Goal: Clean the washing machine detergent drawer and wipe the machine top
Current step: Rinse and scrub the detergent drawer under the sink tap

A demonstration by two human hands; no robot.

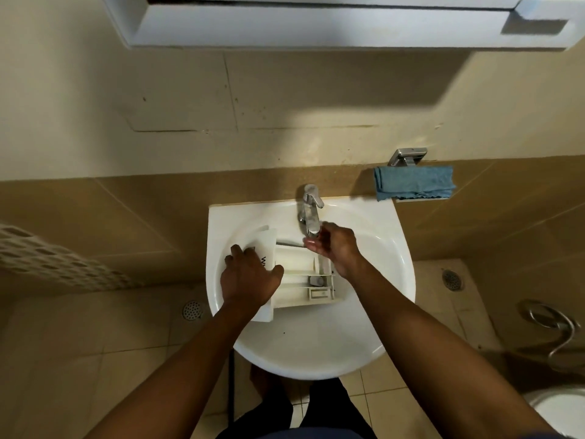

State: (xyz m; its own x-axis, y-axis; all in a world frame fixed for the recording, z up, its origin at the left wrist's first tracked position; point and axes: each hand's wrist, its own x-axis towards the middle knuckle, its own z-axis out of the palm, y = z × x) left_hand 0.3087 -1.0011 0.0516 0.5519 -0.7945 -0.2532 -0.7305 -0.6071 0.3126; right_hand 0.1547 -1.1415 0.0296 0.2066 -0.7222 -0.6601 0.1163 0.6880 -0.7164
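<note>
Fingers (235, 250) of your left hand (248, 282) curl over the far edge of the white front panel of the drawer (294, 264), and your thumb hooks round the panel's near edge on the compartment side, so you grip the drawer by its front. The drawer lies in the bowl of the white sink (316, 359), open side up. Its front panel sits at the left under your palm, and its compartments run off to the right, clear of those fingers.

Just right of the drawer's middle, the chrome tap (309, 210) stands at the back of the sink with its spout reaching out over the far edge of the drawer.

Your right hand (338, 250) hangs at the tip of the spout, above the drawer's far right corner. Its fingers (311, 245) lie loosely together and a little cupped, holding nothing. You cannot tell whether they touch the spout or the drawer's edge below.

Further right, a blue cloth (414, 182) lies on a small wall shelf beside the sink, well apart from both hands.
</note>
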